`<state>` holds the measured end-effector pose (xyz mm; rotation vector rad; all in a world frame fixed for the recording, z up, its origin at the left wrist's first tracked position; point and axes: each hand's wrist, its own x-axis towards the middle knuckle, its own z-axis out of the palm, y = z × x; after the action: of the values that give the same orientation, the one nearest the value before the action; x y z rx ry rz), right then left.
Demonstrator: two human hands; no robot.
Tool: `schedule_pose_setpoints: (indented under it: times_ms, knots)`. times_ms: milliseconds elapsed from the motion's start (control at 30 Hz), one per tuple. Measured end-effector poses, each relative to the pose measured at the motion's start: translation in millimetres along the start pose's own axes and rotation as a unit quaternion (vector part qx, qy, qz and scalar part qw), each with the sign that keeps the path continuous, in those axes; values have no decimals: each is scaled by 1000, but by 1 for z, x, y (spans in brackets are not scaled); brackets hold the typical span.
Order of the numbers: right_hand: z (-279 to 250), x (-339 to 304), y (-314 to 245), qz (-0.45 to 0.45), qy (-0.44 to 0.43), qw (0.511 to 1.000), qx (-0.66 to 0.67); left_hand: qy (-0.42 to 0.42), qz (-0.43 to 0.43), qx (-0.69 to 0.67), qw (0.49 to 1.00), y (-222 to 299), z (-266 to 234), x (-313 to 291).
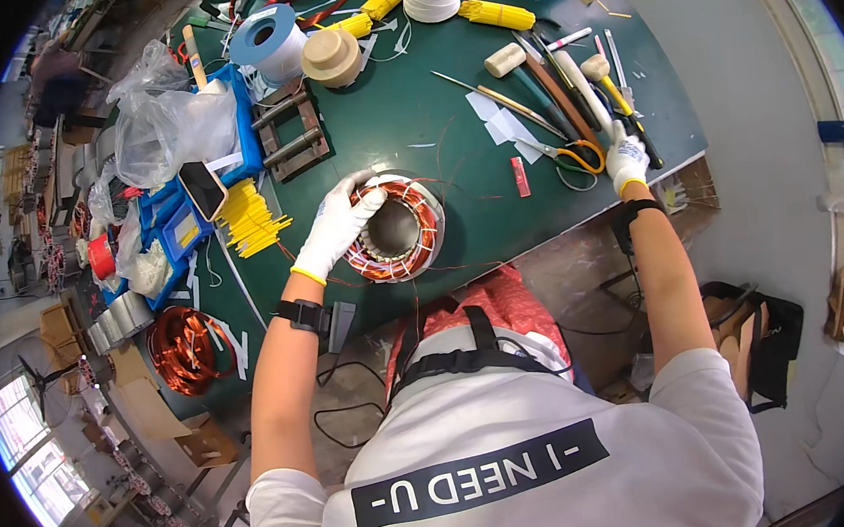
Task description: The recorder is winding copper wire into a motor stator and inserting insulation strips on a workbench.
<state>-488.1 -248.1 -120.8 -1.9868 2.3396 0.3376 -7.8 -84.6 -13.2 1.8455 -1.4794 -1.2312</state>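
Note:
A motor stator (427, 225) with copper windings, tied round with white lacing, lies on the green table in front of me. My left hand (337, 229), in a white glove, grips its left rim, the thumb over the top near the bore and the fingers around the outside. Thin copper wires trail from the stator. Over at the right table edge, my gloved right hand (627, 159) is closed at the near end of a pale wooden stick (585, 89). Beside that stick lie a mallet with a yellow and black handle (621, 101) and orange-handled scissors (573, 158).
A second mallet (505, 60), white paper pieces (502, 126) and a small red item (520, 177) lie nearby. Spools (267, 44), a metal frame (290, 129), yellow strips (252, 218), a phone (204, 189) and blue bins (173, 225) fill the left. Copper coils (187, 349) lie lower left.

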Motion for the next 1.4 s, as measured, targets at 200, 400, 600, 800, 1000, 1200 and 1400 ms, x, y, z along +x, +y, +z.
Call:
schedule_pose_setpoints:
  times_ms: [200,400,600,800,1000,1200,1400]
  knots:
    - [6,-51,-25,-224,2,974,17,16,14,6,1000,4,1,1]
    - [25,-56,-45,-156,8,988,-10,32,9,11,999,-1,4,1]
    - [-10,-66,-47,-84,-39,995,37,65,8,-19,998,-8,9,-7]
    - [-12,-178,-88,-165,-81,857,481,109,-31,-49,992,-11,15,-9]
    - [-18,-241,-156,-224,-107,808,534,131,-27,-57,989,-14,20,-10]
    - [-19,-238,-172,-270,-116,805,515,118,-29,-64,991,-15,18,-11]
    - [-36,-234,-168,-275,-119,834,463,105,-15,8,994,-12,12,-8]
